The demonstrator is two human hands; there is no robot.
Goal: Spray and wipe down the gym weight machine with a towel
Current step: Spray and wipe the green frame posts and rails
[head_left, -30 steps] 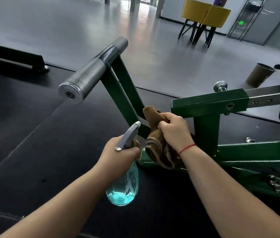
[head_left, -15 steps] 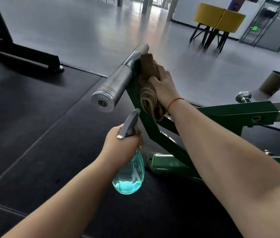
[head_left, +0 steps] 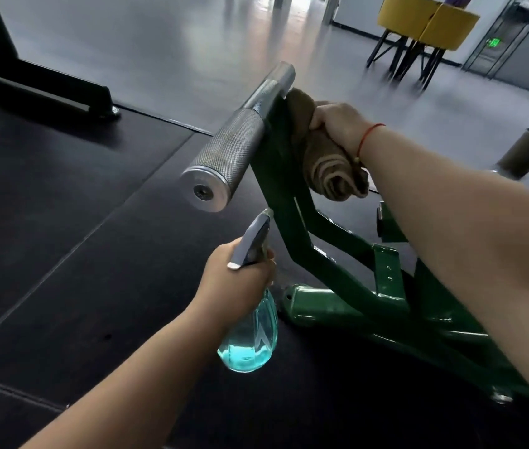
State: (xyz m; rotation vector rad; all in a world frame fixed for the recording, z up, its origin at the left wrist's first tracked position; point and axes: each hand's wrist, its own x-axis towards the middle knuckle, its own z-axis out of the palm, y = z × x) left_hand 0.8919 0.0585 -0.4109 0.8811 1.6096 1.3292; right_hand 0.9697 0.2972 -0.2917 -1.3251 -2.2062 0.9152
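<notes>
The green frame of the weight machine (head_left: 292, 202) rises from the black mat to a knurled steel handle bar (head_left: 230, 157). My right hand (head_left: 337, 124) grips a rolled brown towel (head_left: 327, 170) and presses it against the upper green arm just right of the bar. My left hand (head_left: 240, 273) holds a clear spray bottle (head_left: 253, 338) with turquoise liquid by its grey trigger head, below the bar and left of the frame. The nozzle points up toward the frame.
A black rubber mat (head_left: 62, 254) covers the floor beneath. Another machine's black base (head_left: 49, 95) lies at the upper left. Yellow chairs (head_left: 425, 24) stand far back on the grey floor. A brown paper cup (head_left: 525, 153) sits at the right, behind my forearm.
My right hand has carried the towel up from the low frame joint to the upper arm beside the steel bar. The left hand and bottle have stayed about where they were.
</notes>
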